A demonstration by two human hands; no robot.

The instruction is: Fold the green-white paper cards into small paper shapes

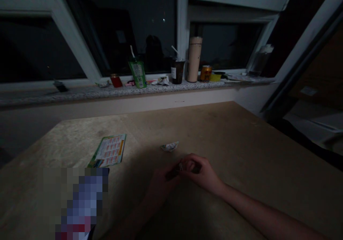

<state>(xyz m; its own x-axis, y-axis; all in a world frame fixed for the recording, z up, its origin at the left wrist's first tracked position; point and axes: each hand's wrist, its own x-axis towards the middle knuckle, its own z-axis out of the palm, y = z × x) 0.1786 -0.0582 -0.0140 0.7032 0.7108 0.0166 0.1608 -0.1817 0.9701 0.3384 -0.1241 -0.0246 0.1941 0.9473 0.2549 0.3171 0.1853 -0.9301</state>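
Observation:
My left hand (163, 177) and my right hand (205, 172) meet above the table, fingertips close together. Both are closed, with curled fingers, around a small pale item (180, 166); shadow and the fingers hide most of it, so its kind cannot be made out. Just beyond the hands, a small crumpled wrapper-like piece (169, 146) with a coloured print lies on the tabletop, touched by neither hand. My left hand is in deep shadow, and its fingers show only in part.
On the table (241, 154) lie a green-edged printed sheet (111, 150) and a pixelated device (84, 200) at left. The granite windowsill (158, 89) behind holds a green cup (138, 73), red jar (116, 80), dark drink cup (177, 72), tall beige flask (194, 59) and gold can (206, 73).

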